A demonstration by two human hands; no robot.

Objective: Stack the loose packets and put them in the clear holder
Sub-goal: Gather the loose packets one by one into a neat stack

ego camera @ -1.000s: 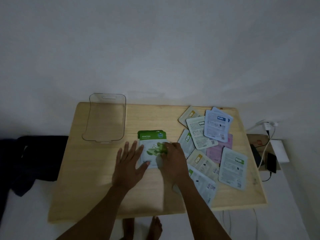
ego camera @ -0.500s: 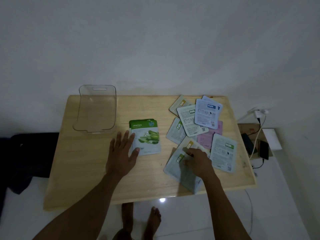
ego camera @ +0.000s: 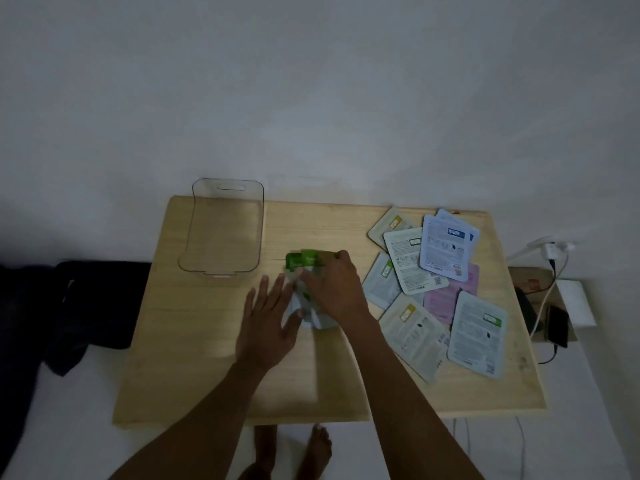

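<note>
A small stack of packets (ego camera: 304, 263), green-topped, lies near the middle of the wooden table (ego camera: 214, 358). My right hand (ego camera: 332, 285) lies on top of the stack, pressing a pale packet onto it. My left hand (ego camera: 268, 313) rests flat beside the stack's left edge, fingers spread, touching it. Several loose packets (ego camera: 429, 289), white, grey, blue and pink, lie scattered on the table's right half. The clear holder (ego camera: 221, 230) stands at the back left with nothing in it.
A white charger and cables (ego camera: 550, 254) and a dark phone (ego camera: 557, 325) sit off the table's right edge. Dark cloth (ego camera: 76, 306) lies on the floor at the left. Bare feet (ego camera: 291, 452) show under the front edge.
My right hand took a pale packet from the loose pile at the right and brought it left onto the green stack. My left hand stayed beside the stack.
</note>
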